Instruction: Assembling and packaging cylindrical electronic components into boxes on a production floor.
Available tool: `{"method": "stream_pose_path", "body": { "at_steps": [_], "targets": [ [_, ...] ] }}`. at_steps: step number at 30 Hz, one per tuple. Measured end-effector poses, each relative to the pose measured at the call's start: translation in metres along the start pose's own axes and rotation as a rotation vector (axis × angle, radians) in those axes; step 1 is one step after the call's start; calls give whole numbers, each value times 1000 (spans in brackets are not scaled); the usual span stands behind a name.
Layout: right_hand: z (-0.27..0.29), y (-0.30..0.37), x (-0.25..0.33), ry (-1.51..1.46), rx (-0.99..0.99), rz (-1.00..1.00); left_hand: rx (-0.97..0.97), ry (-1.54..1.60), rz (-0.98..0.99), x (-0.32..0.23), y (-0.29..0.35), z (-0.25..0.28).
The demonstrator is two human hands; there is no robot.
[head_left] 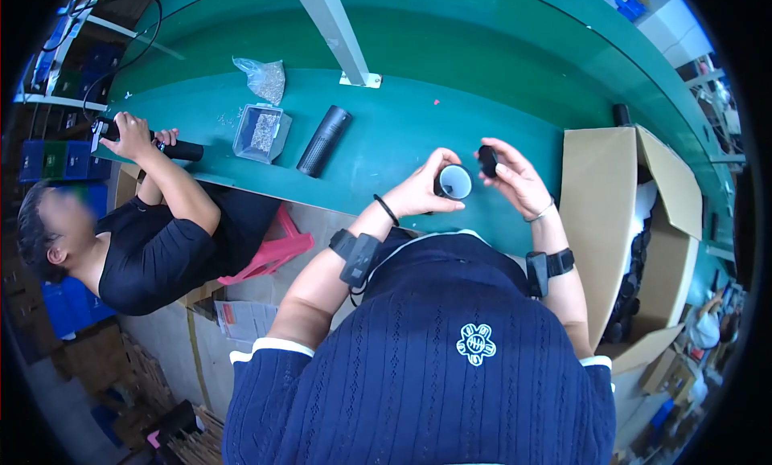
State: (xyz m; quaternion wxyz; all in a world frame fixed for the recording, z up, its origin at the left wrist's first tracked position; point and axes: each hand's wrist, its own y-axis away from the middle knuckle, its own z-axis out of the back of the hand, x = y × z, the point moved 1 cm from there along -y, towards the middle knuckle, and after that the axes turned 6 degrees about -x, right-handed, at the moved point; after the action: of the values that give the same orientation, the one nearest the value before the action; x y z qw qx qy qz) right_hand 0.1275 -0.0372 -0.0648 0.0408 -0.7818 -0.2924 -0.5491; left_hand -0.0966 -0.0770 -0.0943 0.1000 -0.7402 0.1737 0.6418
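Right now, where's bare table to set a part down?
Widest: green table between post foot and carton, beyond the left hand (cup) and right hand (cap), bar a red speck. Also a strip between tube and left hand. Crowded: left of the tube, with bin, bag and co-worker's hands.

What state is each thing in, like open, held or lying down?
Black tube: open end showing, held in left hand
Black round piece: held in right hand
Black textured cylinder: lying on its side
Clear bin: open, small bits inside
Clear bag: small bits inside
Cardboard box: open, dark things inside
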Motion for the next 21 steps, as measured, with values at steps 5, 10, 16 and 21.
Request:
{"method": "stream_pose_path", "body": {
  "at_steps": [5, 10, 16, 21],
  "targets": [
    [-23, 3, 18, 844, -16, 310, -52, -210, -30, 15, -6, 4],
    [-33, -1, 10, 1076, 19, 455, -63, -44, -34, 27, -7, -3],
    [-37, -1, 9, 1121, -2, 474, -94, -411, -125, 21, -4, -6],
    [-35, -1, 6, 1170, 9, 510, -121, -383, -64, 22, -5, -8]
  ]
}}
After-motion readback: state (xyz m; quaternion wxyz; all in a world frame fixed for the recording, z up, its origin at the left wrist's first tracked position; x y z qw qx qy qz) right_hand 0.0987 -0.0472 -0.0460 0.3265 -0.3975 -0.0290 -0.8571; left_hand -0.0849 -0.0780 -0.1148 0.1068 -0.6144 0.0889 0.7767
